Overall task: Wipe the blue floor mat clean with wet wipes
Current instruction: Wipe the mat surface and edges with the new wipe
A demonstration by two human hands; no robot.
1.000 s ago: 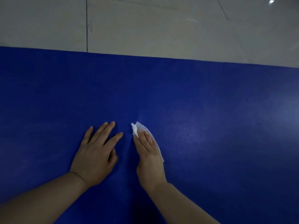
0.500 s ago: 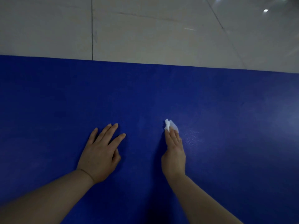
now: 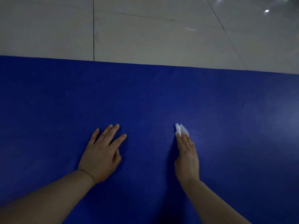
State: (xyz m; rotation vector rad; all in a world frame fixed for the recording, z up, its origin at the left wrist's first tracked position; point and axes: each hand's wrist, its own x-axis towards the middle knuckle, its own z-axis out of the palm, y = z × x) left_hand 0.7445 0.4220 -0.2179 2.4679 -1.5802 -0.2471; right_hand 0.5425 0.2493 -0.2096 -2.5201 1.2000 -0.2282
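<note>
The blue floor mat fills the lower two thirds of the head view. My right hand lies on it right of centre with straight fingers, pressing a white wet wipe flat against the mat; only the wipe's far end shows beyond my fingertips. A faint damp sheen lies on the mat just right of the wipe. My left hand rests flat on the mat left of centre, fingers spread, holding nothing.
Beyond the mat's far edge is a pale tiled floor with dark grout lines and light reflections at the top right. The mat runs out of view to the left, right and bottom.
My right hand has slid the wipe to the right, away from my left hand, which stayed in place. The view has tilted up a little, showing more tiled floor.
</note>
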